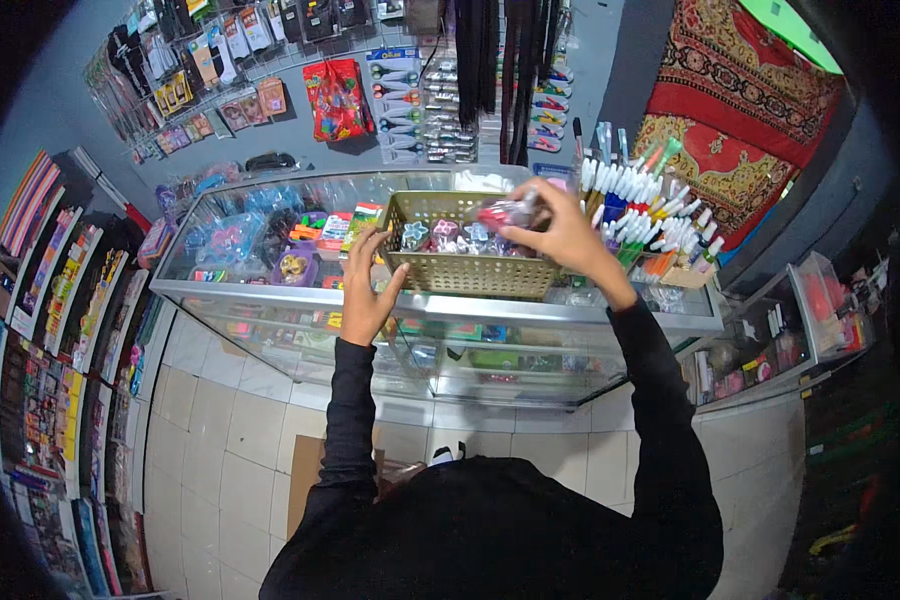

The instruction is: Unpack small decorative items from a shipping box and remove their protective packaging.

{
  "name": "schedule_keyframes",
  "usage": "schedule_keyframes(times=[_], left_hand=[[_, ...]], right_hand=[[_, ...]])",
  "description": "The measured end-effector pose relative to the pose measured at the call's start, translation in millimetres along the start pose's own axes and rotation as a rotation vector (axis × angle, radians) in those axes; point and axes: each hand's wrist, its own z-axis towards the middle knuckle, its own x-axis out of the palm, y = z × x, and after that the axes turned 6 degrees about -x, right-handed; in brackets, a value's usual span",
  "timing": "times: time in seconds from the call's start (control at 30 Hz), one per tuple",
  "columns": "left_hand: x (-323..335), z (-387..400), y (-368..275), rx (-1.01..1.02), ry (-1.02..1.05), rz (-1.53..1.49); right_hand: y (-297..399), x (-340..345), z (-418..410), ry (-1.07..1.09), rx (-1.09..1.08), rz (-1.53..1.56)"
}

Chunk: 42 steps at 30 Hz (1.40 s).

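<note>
An olive-green perforated plastic basket [480, 275] stands on a glass display counter [450, 304] in front of me. Inside it lie several small wrapped items with star- or flower-shaped tops [445, 231]. My right hand [562, 225] is over the basket's right end, its fingers closed around a red and clear plastic-wrapped item [504, 214]; what the item is cannot be told. My left hand [370, 289] is at the basket's left end, fingers apart, with fingertips at or very near its rim. It grips nothing that I can see.
Many white-capped pens or markers [630, 184] stand right of the basket. A purple container [295, 267] and packaged goods lie to its left. Stocked shelves [67, 300] line the left side; goods hang on the wall rack behind. A cardboard piece [305, 472] lies on the tiled floor.
</note>
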Motion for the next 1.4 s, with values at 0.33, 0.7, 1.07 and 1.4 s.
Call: schedule_keyframes(times=[0.33, 0.7, 1.07, 1.4], left_hand=[[10.4, 4.1, 14.9, -0.019, -0.016, -0.029], [10.4, 4.4, 22.5, 0.05, -0.054, 0.02], [11.0, 1.4, 28.1, 0.064, -0.085, 0.013], [8.9, -1.1, 20.1, -0.103, 0.032, -0.228]], right_hand=[[-39.5, 105.0, 84.0, 0.347, -0.545, -0.502], [-48.2, 101.7, 88.9, 0.401, -0.425, -0.379], [-43.2, 105.9, 91.9, 0.352, -0.535, -0.376], [-47.4, 89.8, 98.6, 0.445, -0.529, -0.39]])
